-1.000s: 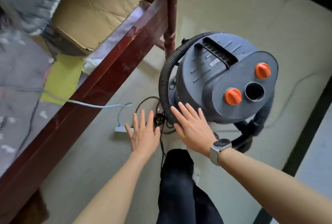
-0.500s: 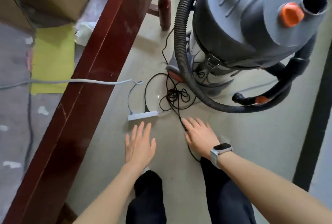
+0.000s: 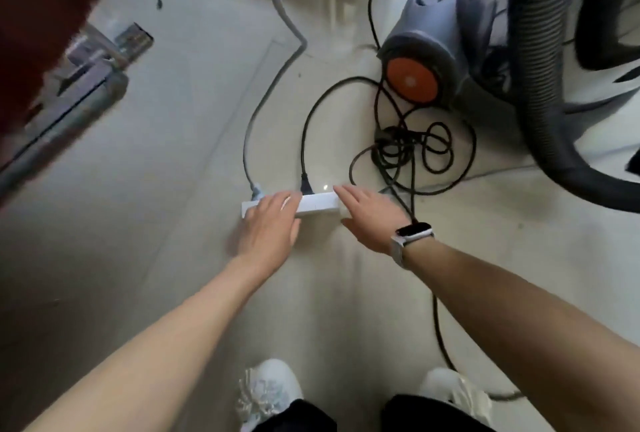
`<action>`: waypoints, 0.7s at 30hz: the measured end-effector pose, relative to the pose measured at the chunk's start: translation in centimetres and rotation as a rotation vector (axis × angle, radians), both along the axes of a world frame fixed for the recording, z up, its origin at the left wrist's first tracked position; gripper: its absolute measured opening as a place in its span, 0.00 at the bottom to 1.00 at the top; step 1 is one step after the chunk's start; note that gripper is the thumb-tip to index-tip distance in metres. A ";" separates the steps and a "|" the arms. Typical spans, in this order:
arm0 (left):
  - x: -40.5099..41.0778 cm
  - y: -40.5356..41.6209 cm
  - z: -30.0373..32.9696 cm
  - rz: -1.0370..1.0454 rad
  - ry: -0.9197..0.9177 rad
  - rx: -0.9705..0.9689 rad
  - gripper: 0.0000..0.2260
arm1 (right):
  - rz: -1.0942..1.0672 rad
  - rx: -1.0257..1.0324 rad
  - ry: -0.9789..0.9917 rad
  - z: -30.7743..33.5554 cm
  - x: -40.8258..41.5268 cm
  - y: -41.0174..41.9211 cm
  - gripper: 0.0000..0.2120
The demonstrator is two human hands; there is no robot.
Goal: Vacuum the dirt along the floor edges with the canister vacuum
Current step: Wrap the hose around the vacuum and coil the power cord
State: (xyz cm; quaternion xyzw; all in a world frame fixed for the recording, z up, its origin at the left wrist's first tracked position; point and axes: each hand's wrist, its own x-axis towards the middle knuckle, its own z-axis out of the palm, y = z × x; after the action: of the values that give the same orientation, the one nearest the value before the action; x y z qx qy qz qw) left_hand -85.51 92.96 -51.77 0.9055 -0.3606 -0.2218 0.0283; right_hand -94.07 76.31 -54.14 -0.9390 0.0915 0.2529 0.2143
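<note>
Hands (image 3: 268,223) (image 3: 369,220) flat over power strip (image 3: 317,204).

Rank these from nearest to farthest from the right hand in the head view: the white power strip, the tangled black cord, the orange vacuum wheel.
From the right hand:
1. White power strip, at its fingertips, to the left.
2. Tangled black cord, just beyond, on the floor.
3. Orange vacuum wheel, farther up, on the canister's base.

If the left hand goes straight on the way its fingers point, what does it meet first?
The left hand already overlaps the white power strip; contact is unclear. Beyond that, probably the black plug.
</note>
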 end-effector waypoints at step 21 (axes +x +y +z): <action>-3.3 5.1 -11.4 -0.136 -0.479 -0.426 0.10 | -0.342 0.420 0.188 -7.0 5.9 4.5 0.14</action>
State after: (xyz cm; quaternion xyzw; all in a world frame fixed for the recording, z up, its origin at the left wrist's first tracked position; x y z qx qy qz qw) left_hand -88.82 98.03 -63.21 0.8795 -0.4550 0.0765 0.1167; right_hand -88.14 80.83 -61.13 -0.8174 0.2137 0.3125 0.4342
